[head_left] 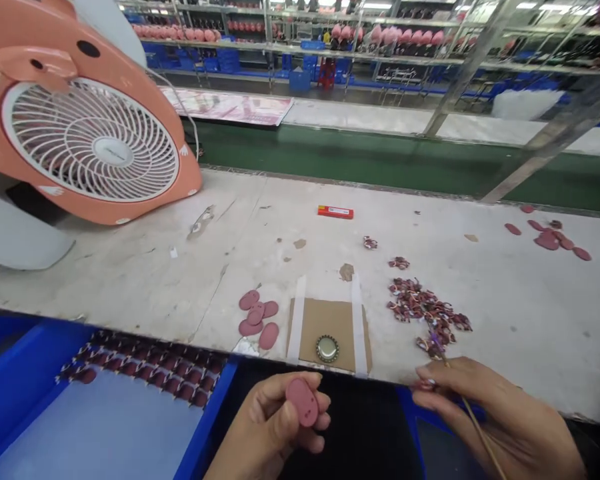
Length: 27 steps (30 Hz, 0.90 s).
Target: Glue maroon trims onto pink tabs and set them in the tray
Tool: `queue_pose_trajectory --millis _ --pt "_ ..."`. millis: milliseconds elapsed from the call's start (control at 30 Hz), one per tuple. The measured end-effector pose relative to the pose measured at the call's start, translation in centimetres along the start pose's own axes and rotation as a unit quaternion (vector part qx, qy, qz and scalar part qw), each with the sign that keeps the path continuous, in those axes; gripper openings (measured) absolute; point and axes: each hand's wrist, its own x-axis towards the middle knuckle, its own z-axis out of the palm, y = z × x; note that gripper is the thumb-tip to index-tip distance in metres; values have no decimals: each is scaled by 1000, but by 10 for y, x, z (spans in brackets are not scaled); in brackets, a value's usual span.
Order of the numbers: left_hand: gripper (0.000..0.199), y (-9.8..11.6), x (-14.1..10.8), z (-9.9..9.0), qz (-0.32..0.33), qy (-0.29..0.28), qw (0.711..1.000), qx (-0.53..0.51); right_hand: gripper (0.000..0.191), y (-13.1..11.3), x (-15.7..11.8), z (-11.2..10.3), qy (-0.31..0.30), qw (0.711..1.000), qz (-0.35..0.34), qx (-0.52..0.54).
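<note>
Between the thumb and fingers of my left hand is a flat pink oval piece with small holes, held in front of the table edge. My right hand grips a thin brownish stick whose purple tip points at the pile. Its thumb and forefinger also pinch a small dark red part. Just beyond lies a pile of small dark red parts. A bottle cap rests on a cardboard piece taped to the table. Several more pink ovals lie left of the cardboard.
An orange fan stands at the back left. Below the table edge, a blue bin holds rows of dark red parts. A small red box lies farther back. More pink pieces are at right, near a metal post.
</note>
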Motion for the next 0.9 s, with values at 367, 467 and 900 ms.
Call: queue_pose_trajectory --millis 367,467,900 --pt "33 -7 4 -7 -67 -84 994 -27 18 -57 16 43 -99 847 262 452" --pt "30 -12 6 -10 -57 -104 992 -36 21 -60 22 41 -84 889 233 386" --pt "29 -13 11 -14 -91 -130 987 -4 13 -65 26 43 -50 944 177 275"
